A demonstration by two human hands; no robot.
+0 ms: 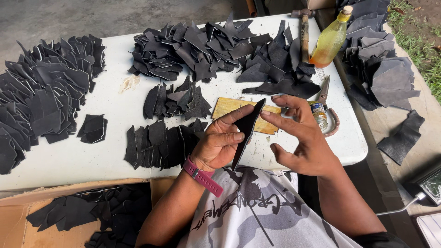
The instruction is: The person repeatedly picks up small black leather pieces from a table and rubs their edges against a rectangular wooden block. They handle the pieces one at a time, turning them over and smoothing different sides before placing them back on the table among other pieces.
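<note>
- Far L: one big heap of black leather pieces (43, 96) spilling over the table's L edge, too many to count. One small stack (93, 128) sits alone just R of it, w/ bare white table (69, 160) around it.
- Bottom L: one cardboard box (14, 220), open top, more black cut pieces (87, 211) loose inside; it butts against the table's near edge.
- Centre: two fanned rows of pieces, one upper (177, 101), one lower (158, 144), plus one wide pile (197, 46) along the far edge.
- Your left hand (220, 144), pink band at the wrist, pinches one long narrow black strip (247, 133) btwn thumb and forefinger. Strip stands near upright, top tip up by the yellow board (229, 108), lower tip over your shirt, off the table.
- Your right hand (303, 138) is spread, fingers apart, forefinger tip just at the strip's R edge; can't tell if it touches.
- R of hands: one small jar (319, 115), one pair of scissors (327, 98), both near the table's R edge.
- Far R top: one hammer (304, 32), one bottle of yellow liquid (330, 41), one more pile of pieces (280, 64) beside them.
- Off-table R: one stack of larger grey-black sheets (381, 69) on a bench, one single sheet (402, 138) lying apart.
- Open room: bare strip along the near table edge, L of your hands.
</note>
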